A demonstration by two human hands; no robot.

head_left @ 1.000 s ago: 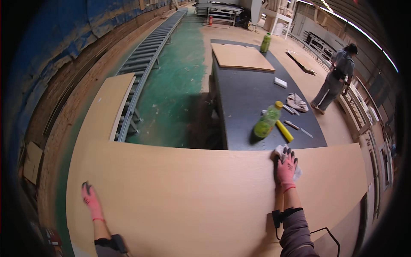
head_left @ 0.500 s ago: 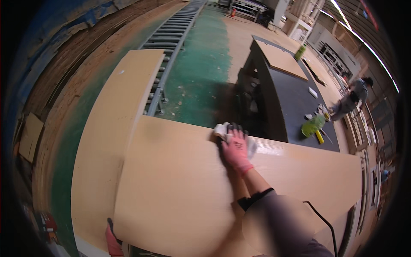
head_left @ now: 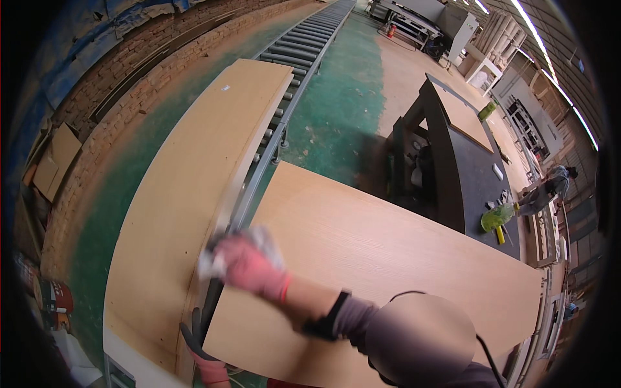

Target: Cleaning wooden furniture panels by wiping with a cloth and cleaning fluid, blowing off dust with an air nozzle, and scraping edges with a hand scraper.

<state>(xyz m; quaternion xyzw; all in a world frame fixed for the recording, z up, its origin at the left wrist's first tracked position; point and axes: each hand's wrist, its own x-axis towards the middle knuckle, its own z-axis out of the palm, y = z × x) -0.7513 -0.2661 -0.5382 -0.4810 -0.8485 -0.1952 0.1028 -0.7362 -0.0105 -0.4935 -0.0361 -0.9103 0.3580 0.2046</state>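
Observation:
My right hand [head_left: 249, 265], in a pink glove and smeared by motion, is closed on a whitish-grey cloth [head_left: 264, 242] at the left edge of a light wood-grain panel [head_left: 362, 252]. The cloth reaches over the gap towards a long tan board [head_left: 174, 194] on the left. Low in the picture my left hand [head_left: 204, 355], gloved in pink with dark fingers, has its fingers stretched out and apart. It is beside the long board's near right edge, close to the panel's lower left corner. Part of this hand is cut off by the lower edge.
A roller conveyor [head_left: 304, 48] runs away at the far left. Beyond the panel stands a dark workbench [head_left: 453, 168] with a board [head_left: 462, 116], a green bottle [head_left: 497, 216] and small tools. Another person [head_left: 546, 191] is at the far right. A brick wall [head_left: 90, 155] borders the left side.
My right hand has swept the cloth from the panel's far edge to its left edge. A gap now shows between panel and long board. My left hand's fingers have spread. The view has shifted.

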